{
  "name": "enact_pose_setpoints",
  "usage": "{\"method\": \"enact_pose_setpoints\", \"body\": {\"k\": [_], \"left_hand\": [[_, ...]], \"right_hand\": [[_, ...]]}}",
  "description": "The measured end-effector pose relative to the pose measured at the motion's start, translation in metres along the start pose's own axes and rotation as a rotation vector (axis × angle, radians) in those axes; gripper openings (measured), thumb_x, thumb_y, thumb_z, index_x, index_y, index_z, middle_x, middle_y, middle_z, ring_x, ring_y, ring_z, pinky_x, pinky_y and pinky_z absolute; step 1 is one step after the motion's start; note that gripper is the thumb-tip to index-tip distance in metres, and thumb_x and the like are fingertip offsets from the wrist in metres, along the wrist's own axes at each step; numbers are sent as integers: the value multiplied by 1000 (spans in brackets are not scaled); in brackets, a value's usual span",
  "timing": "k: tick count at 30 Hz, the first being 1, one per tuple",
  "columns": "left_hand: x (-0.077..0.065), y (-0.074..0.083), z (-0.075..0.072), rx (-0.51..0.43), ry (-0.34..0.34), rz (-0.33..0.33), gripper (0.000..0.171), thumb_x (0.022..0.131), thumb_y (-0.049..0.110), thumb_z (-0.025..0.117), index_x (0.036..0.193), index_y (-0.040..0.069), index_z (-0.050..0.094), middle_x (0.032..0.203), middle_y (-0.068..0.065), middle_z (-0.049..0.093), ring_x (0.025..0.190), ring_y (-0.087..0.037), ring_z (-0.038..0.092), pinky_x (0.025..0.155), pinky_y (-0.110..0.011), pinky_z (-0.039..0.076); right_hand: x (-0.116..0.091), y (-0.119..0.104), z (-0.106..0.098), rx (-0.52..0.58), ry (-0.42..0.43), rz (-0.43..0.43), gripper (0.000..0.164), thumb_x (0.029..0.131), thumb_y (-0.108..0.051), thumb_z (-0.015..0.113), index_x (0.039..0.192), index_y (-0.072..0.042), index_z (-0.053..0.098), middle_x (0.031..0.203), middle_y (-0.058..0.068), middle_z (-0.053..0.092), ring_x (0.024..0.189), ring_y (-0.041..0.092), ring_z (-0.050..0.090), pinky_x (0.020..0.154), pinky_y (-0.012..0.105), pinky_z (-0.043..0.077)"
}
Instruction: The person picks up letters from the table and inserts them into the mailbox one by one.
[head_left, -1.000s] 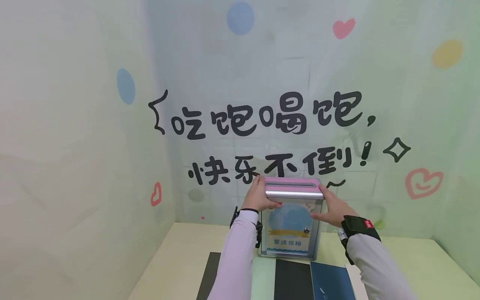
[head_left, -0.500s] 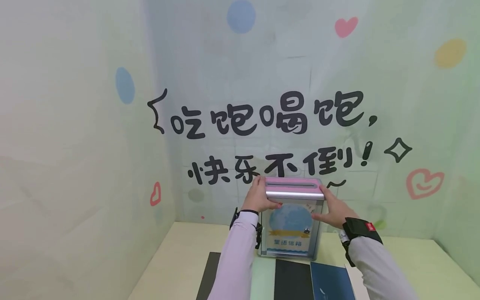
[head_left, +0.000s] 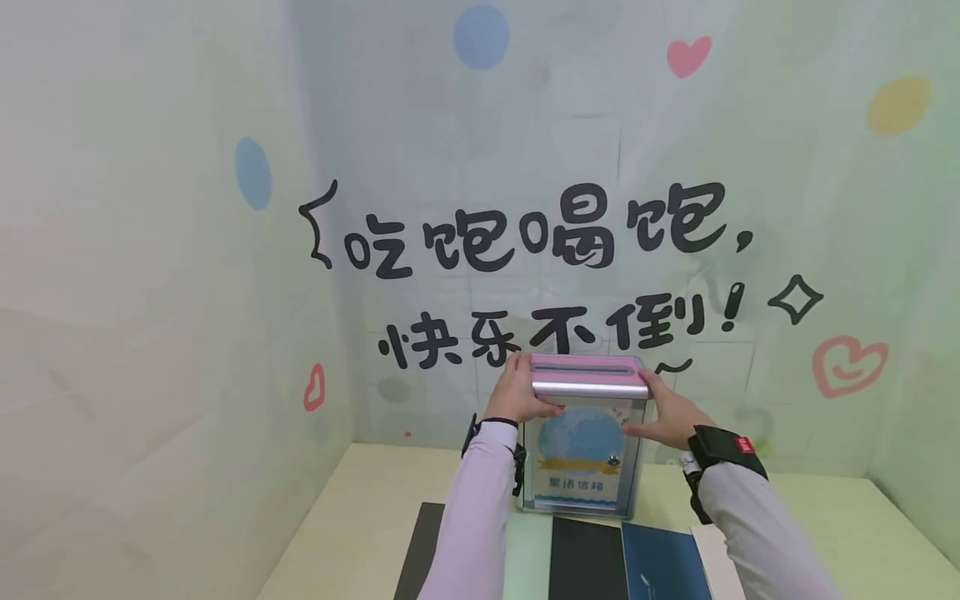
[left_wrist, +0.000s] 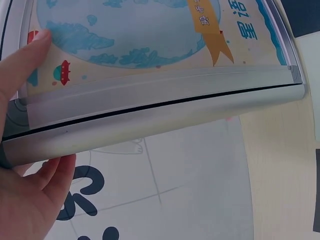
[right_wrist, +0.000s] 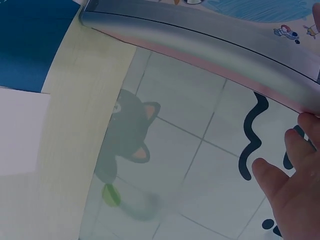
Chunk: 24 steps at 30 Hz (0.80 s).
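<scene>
Lettered wall point(head_left: 562, 125) behind a pale table point(head_left: 795, 525); box point(head_left: 577, 437) standing upright on it.
Left hand point(head_left: 517, 393) pinches the upper left corner, thumb in front; right hand point(head_left: 672, 419) pinches the upper right likewise.

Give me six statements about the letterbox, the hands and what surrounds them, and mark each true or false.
1. The left hand and right hand both grip the slotted letterbox. True.
2. The letterbox's top panel is yellow. False: it is pink.
3. The left thumb rests on the letterbox's front. True.
4. In the head view, the dark blue sheet lies left of the pale green sheet. False: it lies to the right, with a black sheet between.
5. Black lettering marks the back wall. True.
6. The right wrist is bare. False: it wears a black strap.
</scene>
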<state>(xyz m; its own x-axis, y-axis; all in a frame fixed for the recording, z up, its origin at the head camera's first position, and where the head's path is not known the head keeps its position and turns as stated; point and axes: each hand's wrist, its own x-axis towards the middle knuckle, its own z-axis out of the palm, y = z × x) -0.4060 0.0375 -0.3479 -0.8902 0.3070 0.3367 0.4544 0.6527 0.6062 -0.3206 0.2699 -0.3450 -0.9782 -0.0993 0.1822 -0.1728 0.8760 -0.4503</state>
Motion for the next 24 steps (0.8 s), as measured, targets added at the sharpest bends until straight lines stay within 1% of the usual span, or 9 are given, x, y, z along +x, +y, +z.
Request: {"method": "enact_pose_setpoints", "body": {"k": [3,6,9,12,13,15,17,21,24], "left_hand": [[-3,-2,5,-3,-4,-18,103,56,26,87,139,4,31,146,-18,21,120,-33,43,97,-42,39],[-4,-4,7,5,3,-9,103,55,27,87,139,4,31,146,-17,22,118,-33,43,96,-42,40],[-2,-4,5,11,17,9,103,55,28,87,139,4,32,145,-16,24,116,-32,45,94,-41,42],[0,-1,2,14,28,9,103,55,27,87,139,5,32,145,-15,25,115,-31,46,92,-41,43],[0,0,3,13,28,5,103,56,27,87,139,5,31,145,-15,24,115,-31,46,93,-41,42],[-3,1,4,13,25,2,102,57,27,87,139,5,31,145,-16,24,116,-32,46,92,-43,43],[-7,2,7,17,6,-9,101,57,27,86,139,5,31,146,-16,23,118,-32,45,93,-43,42],[-15,0,14,16,-15,-17,99,57,27,87,138,6,33,146,-17,24,117,-32,46,92,-44,43],[-17,-1,17,17,-4,-6,98,56,27,87,136,6,36,145,-18,26,116,-33,47,90,-44,44]], "right_hand": [[-1,5,4,30,-7,-3,96,75,-40,70,140,-1,11,129,35,36,107,51,46,83,60,39],[0,15,7,41,10,-39,98,74,-40,71,141,-1,11,133,35,33,110,51,44,85,61,38],[0,20,3,48,24,-76,102,72,-40,72,142,-1,9,139,34,24,118,52,36,89,63,34],[-3,25,-6,32,23,-83,105,72,-40,72,143,0,5,143,33,15,124,52,25,93,65,28],[-5,28,-9,18,26,-80,106,72,-40,72,144,0,4,143,33,15,124,52,24,93,65,27],[-11,37,-13,-9,27,-65,106,72,-40,72,143,3,5,141,35,15,124,53,22,93,66,26],[-21,50,-14,-47,28,-51,105,72,-41,72,141,7,9,139,37,18,123,54,23,92,67,27],[-43,76,-11,-88,-9,3,99,71,-41,72,135,12,20,133,43,19,118,58,26,86,68,31],[-55,92,-10,-106,-38,37,94,72,-41,70,132,14,24,130,47,18,114,62,27,81,68,34]]}}
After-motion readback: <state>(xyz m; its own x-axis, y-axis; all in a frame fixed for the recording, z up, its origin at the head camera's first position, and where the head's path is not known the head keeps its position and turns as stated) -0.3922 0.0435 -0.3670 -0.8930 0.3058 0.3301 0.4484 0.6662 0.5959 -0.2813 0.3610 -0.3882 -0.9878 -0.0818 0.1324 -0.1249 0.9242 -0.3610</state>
